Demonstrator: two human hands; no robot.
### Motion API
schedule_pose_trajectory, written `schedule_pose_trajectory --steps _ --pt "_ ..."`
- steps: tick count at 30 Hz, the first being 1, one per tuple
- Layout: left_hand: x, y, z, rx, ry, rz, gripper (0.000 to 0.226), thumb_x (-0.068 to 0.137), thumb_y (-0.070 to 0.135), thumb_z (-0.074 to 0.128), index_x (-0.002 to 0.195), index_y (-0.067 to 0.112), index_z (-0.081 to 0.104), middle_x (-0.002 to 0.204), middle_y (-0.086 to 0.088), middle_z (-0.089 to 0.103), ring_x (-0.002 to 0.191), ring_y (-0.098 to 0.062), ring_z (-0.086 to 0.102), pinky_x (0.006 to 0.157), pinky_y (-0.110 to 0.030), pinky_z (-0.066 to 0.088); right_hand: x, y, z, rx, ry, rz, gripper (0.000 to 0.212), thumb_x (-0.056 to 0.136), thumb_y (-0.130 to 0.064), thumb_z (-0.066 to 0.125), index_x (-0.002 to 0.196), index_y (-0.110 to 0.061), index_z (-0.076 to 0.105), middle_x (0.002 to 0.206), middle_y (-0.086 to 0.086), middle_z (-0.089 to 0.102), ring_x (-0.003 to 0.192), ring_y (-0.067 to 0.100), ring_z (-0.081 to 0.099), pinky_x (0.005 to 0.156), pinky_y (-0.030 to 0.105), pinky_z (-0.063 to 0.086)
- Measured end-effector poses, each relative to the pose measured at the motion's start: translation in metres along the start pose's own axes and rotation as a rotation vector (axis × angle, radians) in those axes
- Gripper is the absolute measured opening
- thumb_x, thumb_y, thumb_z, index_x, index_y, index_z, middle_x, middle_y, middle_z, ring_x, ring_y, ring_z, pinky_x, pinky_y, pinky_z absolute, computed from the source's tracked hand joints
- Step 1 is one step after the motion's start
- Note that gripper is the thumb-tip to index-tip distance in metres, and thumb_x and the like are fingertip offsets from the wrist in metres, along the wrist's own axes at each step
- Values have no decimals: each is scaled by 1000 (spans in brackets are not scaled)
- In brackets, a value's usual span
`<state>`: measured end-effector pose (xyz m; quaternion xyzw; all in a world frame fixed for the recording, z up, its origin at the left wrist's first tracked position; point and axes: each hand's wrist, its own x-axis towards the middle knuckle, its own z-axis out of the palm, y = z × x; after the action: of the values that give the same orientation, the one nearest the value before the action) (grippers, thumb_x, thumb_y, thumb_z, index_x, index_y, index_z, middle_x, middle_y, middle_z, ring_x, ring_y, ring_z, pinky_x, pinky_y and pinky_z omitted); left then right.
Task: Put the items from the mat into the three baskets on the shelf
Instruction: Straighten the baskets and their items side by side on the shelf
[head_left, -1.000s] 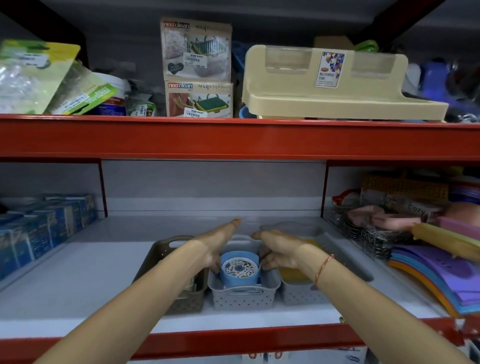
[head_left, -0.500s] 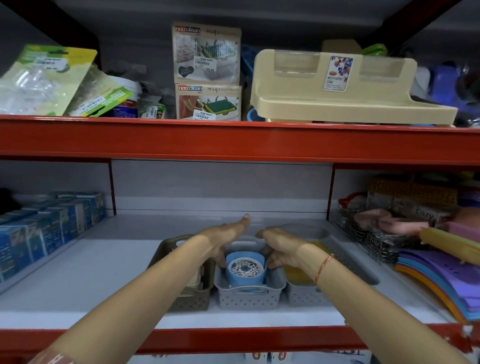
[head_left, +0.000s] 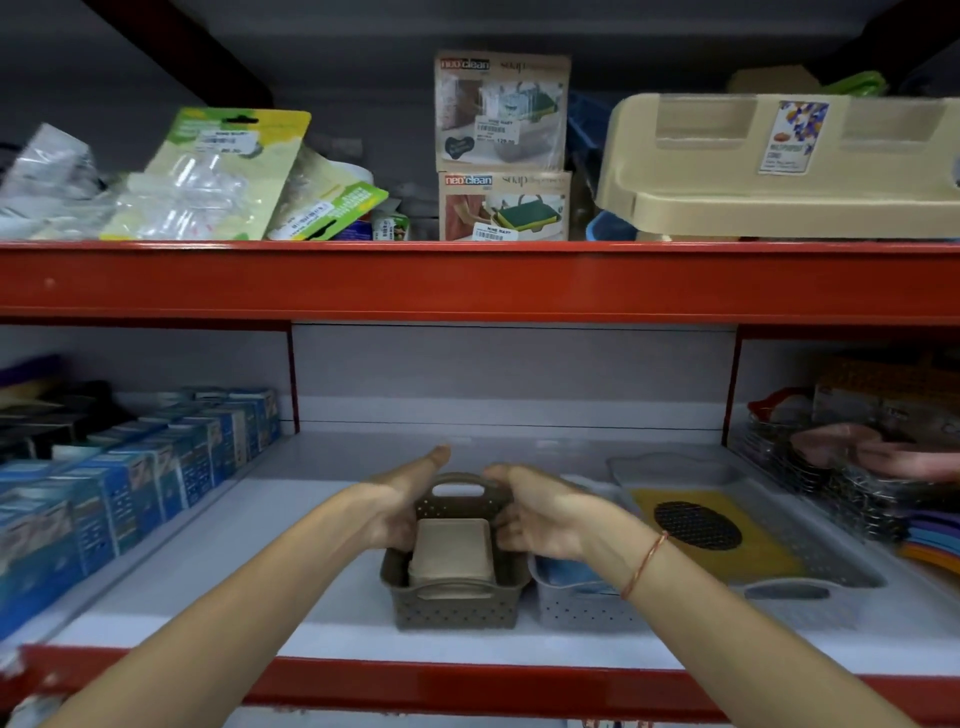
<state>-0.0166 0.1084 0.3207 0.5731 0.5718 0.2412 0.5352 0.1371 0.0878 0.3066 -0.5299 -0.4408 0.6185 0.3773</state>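
A brown perforated basket (head_left: 457, 608) stands at the front of the lower shelf with beige square containers (head_left: 451, 552) stacked inside. My left hand (head_left: 393, 506) presses its left wall and my right hand (head_left: 537, 517) curls over its right rim. Touching it on the right is a small grey basket (head_left: 582, 610) holding a blue item (head_left: 563, 574), partly hidden by my right wrist. Further right lies a long grey basket (head_left: 810, 590) with a yellow item (head_left: 758, 556) that has a dark mesh circle.
Blue boxes (head_left: 130, 483) line the shelf's left side. Wire racks (head_left: 852, 483) and coloured plastic goods crowd the right. The red beam (head_left: 467, 283) of the upper shelf hangs overhead, with packets and a beige rack (head_left: 779, 171) on it. The white shelf board (head_left: 234, 561) lies between.
Both hands have shifted from the small grey basket with the blue item to the brown basket on its left. The view has moved closer and to the left.
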Motion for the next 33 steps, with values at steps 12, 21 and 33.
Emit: schedule_pose_trajectory --steps 12,21,33 --pt "20 -4 -4 -69 -105 -62 88 87 72 22 148 10 12 146 -31 34 125 -44 46 103 -52 36 6 6 14 -49 71 76 47 96 -42 44 124 -5 50 120 23 62 122 36 55 101 39 44" --pt "20 -8 7 137 -16 108 69 93 62 29 145 17 28 146 -16 41 121 -31 49 98 -40 43 2 6 17 -74 69 33 60 96 -41 47 145 -12 28 112 19 58 96 26 60 93 37 45" --pt "1 -38 17 584 -280 566 37 97 38 47 104 10 71 106 -1 73 94 -8 67 86 -22 51 -56 41 -43 -739 333 -256 25 97 -18 50 89 -14 73 92 -1 73 88 11 68 85 29 57"
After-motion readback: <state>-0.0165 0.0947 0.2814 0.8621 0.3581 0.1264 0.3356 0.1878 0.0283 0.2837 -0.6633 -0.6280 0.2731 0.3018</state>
